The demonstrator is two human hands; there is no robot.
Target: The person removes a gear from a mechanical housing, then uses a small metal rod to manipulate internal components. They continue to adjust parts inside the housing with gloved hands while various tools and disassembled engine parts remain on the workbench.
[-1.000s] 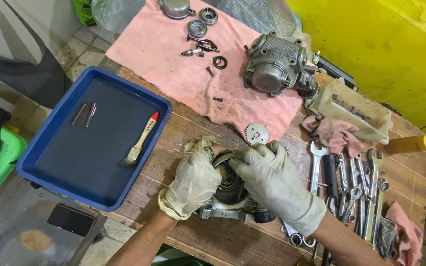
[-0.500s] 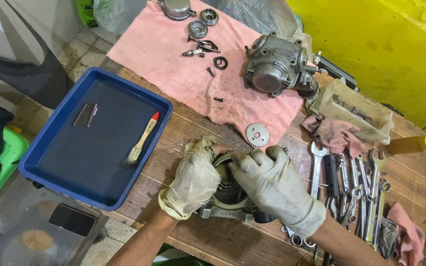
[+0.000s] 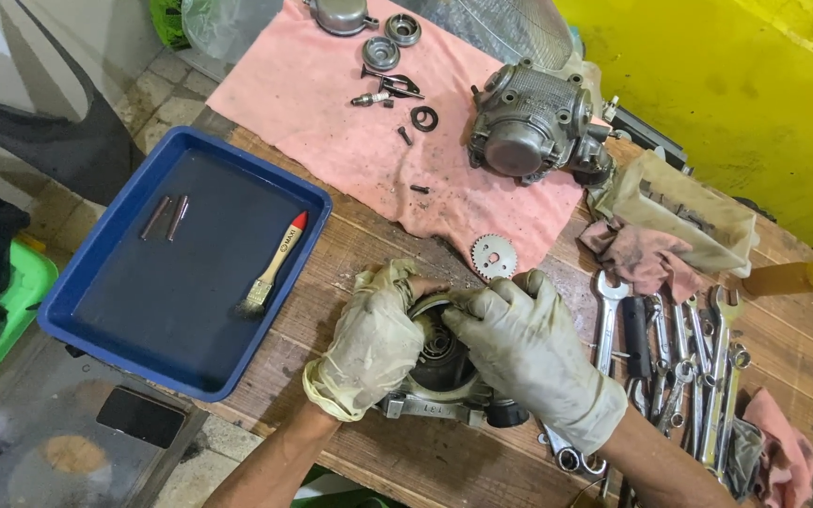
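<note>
**Two gloved hands clamped on one engine part**

Two hands, both in grubby pale gloves, and both are on the same thing: a round metal engine part (image 3: pixel 439 362) sitting on the wooden bench (image 3: pixel 369 245) near its front edge, right under the person's chest. The left hand (image 3: pixel 369 343) curls around the part's left flank, fingers bent over the rim. The right hand (image 3: pixel 524 353) comes in from the other side, fingers closed over the top edge and reaching toward the left, so the fingertips of the two nearly meet above the dark round opening. The part lies between the palms, neither hand nearer than the other; its flat mounting flange runs left to right along the bench edge.

Just beyond the right knuckles lies a small toothed sprocket (image 3: pixel 493 256), apart from the hands. Left of them, a blue tray (image 3: pixel 77 310) holds a paintbrush (image 3: pixel 275 265). To the right, a row of spanners (image 3: pixel 679 357).

Against half a second ago, barely anything differs: same grip, same spot, only the right fingers seem drawn slightly tighter over the rim.
</note>
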